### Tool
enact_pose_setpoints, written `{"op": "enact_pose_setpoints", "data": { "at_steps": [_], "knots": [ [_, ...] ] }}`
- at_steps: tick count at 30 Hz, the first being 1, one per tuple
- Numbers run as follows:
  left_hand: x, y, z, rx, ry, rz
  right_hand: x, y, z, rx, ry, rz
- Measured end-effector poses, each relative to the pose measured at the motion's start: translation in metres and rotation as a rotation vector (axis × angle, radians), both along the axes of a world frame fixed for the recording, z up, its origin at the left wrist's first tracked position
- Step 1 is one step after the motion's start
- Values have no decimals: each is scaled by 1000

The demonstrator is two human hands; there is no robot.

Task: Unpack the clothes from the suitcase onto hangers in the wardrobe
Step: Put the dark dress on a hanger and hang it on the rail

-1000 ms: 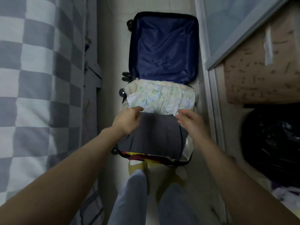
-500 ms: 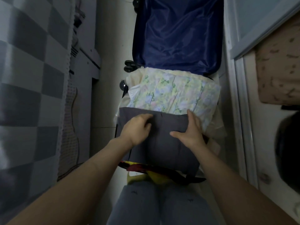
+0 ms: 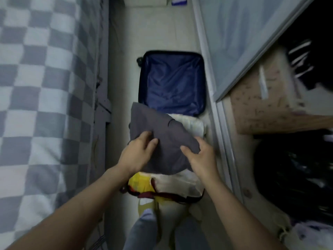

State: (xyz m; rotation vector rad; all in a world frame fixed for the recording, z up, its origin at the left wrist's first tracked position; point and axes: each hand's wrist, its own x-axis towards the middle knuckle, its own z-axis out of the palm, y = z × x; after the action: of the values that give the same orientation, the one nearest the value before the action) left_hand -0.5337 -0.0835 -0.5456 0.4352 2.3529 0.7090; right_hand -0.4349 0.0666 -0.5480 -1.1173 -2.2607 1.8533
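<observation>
The left hand [image 3: 138,152] reaches forward, fingers curled, its grip pinching the near left of the grey garment [image 3: 158,138]; the garment's long axis runs from far left to near right above the open suitcase [image 3: 172,83]; the right hand [image 3: 200,157] pinches its right corner.

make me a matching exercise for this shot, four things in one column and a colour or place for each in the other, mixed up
Things:
1. folded grey garment
2. lining of the open suitcase lid
3. checked bed cover
4. brown cardboard box

Descriptions:
A. navy blue
B. on the wardrobe side, at the right
C. gripped by the left hand and right hand
D. grey and white squares

Pairs: 1-C, 2-A, 3-D, 4-B
</observation>
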Motion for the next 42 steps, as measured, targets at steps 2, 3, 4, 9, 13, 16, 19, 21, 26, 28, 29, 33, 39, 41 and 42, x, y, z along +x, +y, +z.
{"op": "enact_pose_setpoints", "data": {
  "at_steps": [2,3,4,9,13,16,19,21,26,28,29,33,39,41,42],
  "knots": [
    [-6,16,55,114,-55,132,-3,13,61,80,104,20],
    [-8,25,84,193,-92,190,-6,19,89,128,150,28],
    [-10,35,112,269,-150,245,-7,25,114,184,195,30],
    [-14,83,246,581,-634,296,-7,44,224,696,441,81],
    [-6,116,320,830,-551,472,3,51,282,911,501,218],
    [-5,124,350,861,-415,504,15,55,315,893,483,371],
    [-6,125,378,901,-398,499,34,65,348,739,559,250],
    [-7,125,395,953,-418,480,42,82,365,672,619,-54],
    [-10,118,430,1027,-457,390,48,121,399,360,415,-476],
    [-9,117,437,1051,-455,338,49,125,405,66,397,-492],
    [-10,117,437,1061,-462,316,48,124,406,-89,413,-467],
    [-9,113,437,1069,-465,273,42,108,413,-380,598,-381],
    [-14,103,438,1036,-449,196,29,94,425,-374,697,-505],
    [-20,101,441,955,-379,127,27,94,427,-316,698,-586],
    [-22,101,443,940,-312,93,27,94,432,-295,732,-634]
  ]
}}
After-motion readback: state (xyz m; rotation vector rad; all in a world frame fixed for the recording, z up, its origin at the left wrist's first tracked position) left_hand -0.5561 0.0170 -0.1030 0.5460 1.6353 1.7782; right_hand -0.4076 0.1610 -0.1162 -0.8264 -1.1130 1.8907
